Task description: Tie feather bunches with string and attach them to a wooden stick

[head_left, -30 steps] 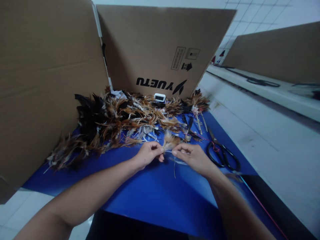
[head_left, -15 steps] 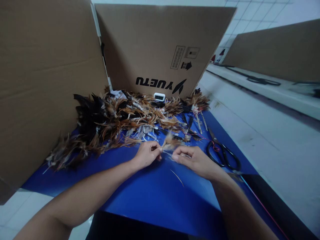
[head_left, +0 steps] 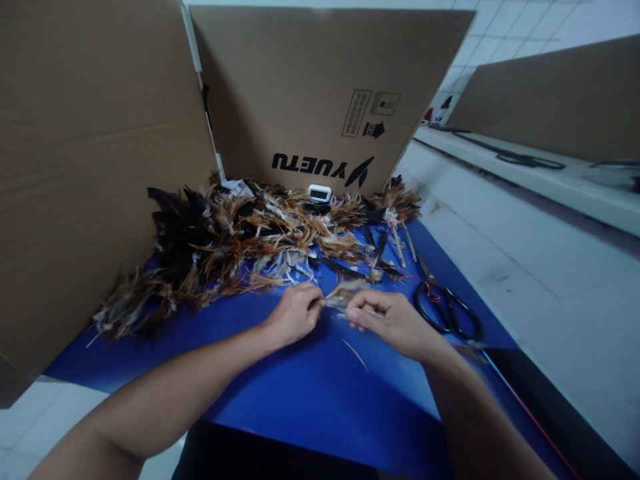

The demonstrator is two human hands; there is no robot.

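Between my hands is a small light-brown feather [head_left: 345, 292], its tip end fanned out above my right fingers. My left hand [head_left: 299, 312] is closed in a pinch on its left end. My right hand [head_left: 383, 316] is also closed, thumb against fingers, on a thin pale strand that runs across from the left fingertips; whether this is thread or part of the feather I cannot tell. A loose thin quill [head_left: 355, 355] lies on the blue table top [head_left: 320, 393] just below the hands.
Behind the hands spreads a heap of brown and black feathers [head_left: 260, 233]. Black-handled scissors [head_left: 450, 310] lie to the right, near two feathered sticks [head_left: 399, 247]. A small white digital display [head_left: 319, 193] sits before an upright cardboard panel [head_left: 320, 87]; another panel [head_left: 100, 133] stands left.
The feather between my hands has turned and now lies lower and flatter towards the right. My left hand has rolled slightly over; my right hand has barely shifted.
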